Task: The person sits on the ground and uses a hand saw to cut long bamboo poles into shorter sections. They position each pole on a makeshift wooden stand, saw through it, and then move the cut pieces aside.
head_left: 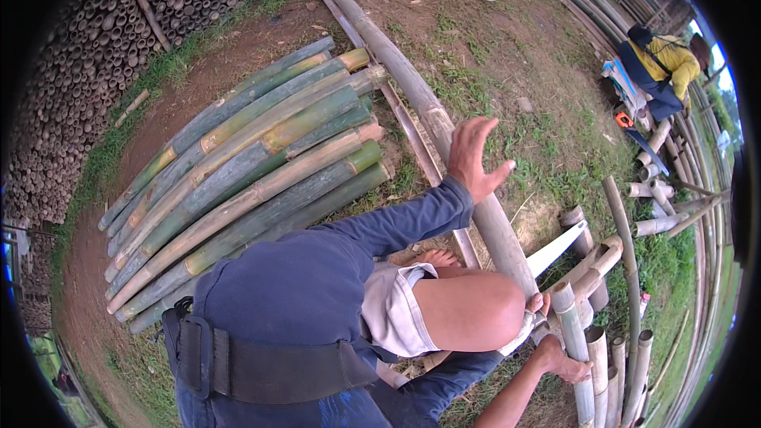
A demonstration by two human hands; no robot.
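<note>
My left hand (476, 162) is open over a long grey bamboo pole (404, 75), its thumb spread from the fingers. Whether the palm touches the pole cannot be told. Past my bent bare knee (503, 309), my right hand (539, 303) shows only in part, with its fingers wrapped at the base of a handsaw. The handsaw's pale blade (556, 250) points up and right, beside the pole's near end. Close by, a bare limb (515, 396) reaches an upright bamboo piece (573, 349); I cannot tell if it ends in a hand or foot.
Green bamboo poles (261, 182) lie in a row at left. A split bamboo strip (416, 139) runs beside the long pole. Cut pieces (618, 372) stand at lower right. A bamboo stack (95, 71) fills the far left. A person in yellow (670, 59) bends near an orange-handled saw (625, 120).
</note>
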